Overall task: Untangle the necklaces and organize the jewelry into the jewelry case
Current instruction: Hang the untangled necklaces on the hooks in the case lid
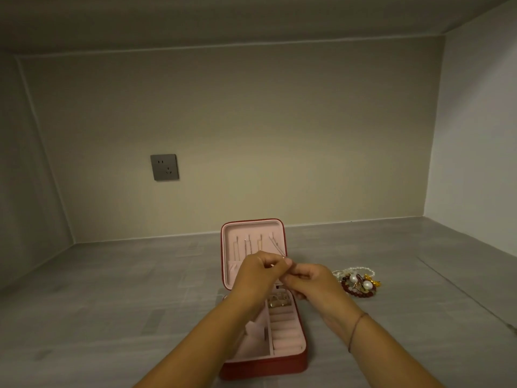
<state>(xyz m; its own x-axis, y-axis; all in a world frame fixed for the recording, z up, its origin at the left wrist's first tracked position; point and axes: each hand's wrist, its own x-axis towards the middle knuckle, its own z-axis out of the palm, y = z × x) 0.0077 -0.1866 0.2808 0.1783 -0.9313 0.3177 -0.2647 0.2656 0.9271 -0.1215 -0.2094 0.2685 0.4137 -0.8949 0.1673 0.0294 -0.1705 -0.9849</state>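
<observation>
A red jewelry case [291,359] with pink lining lies open on the grey surface, its lid [253,228] standing upright. Several thin chains hang inside the lid. Gold rings [277,301] sit in the upper right compartment, above the ring rolls [286,331]. My left hand [258,273] and my right hand [310,280] meet above the case in front of the lid, both pinching a thin necklace chain [283,257] that runs up to a hook at the lid's right. Much of the chain is hidden by my fingers.
A pile of tangled jewelry [358,284] with pearls, dark red beads and gold pieces lies right of the case. A grey wall socket [164,167] is on the back wall. Walls enclose the surface at the left, back and right.
</observation>
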